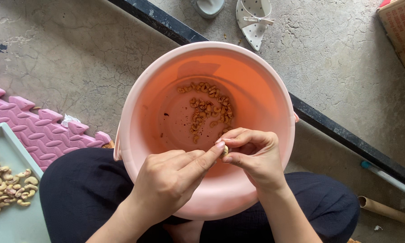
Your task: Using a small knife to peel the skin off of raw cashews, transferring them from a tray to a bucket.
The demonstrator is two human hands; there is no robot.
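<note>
A pink plastic bucket [144,94] stands between my knees, with several cashew pieces and brown skins [209,110] lying on its bottom. Over its near rim, my left hand [171,180] and my right hand [254,155] meet. Both pinch one small pale cashew nut [225,150] between their fingertips. The nut is mostly hidden by the fingers.
A pale green tray [13,220] at the lower left holds several cashew nuts [6,186]. A pink foam mat [36,126] lies beside it. A black bar [337,132] crosses the concrete floor. White sandals [254,20], a cardboard box [402,31] and a cardboard tube [384,209] lie around.
</note>
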